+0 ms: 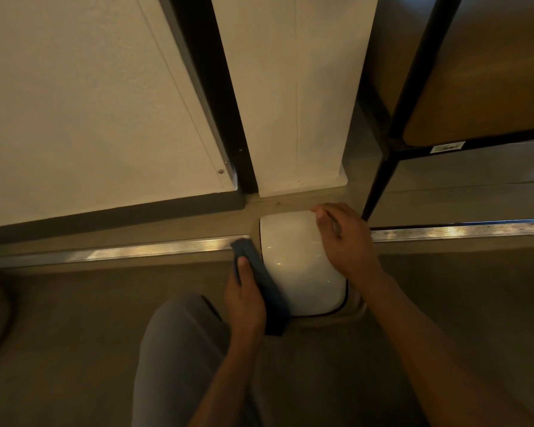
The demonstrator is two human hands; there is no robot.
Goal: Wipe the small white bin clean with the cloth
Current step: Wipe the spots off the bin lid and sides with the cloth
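The small white bin [296,260] stands on the floor below me, seen from above, its glossy lid rounded. My left hand [247,297] grips a folded blue cloth [269,291] and presses it against the bin's left side. My right hand [346,238] rests on the bin's right and far edge, fingers curled over the lid's rim. The bin's lower body is hidden under the lid and my hands.
A metal floor strip [136,252] runs left to right under the bin. A white door [105,103] and white post [293,103] stand just behind it. A black-framed shelf unit [392,134] stands at the right. My grey-trousered knee [179,349] is at the near left.
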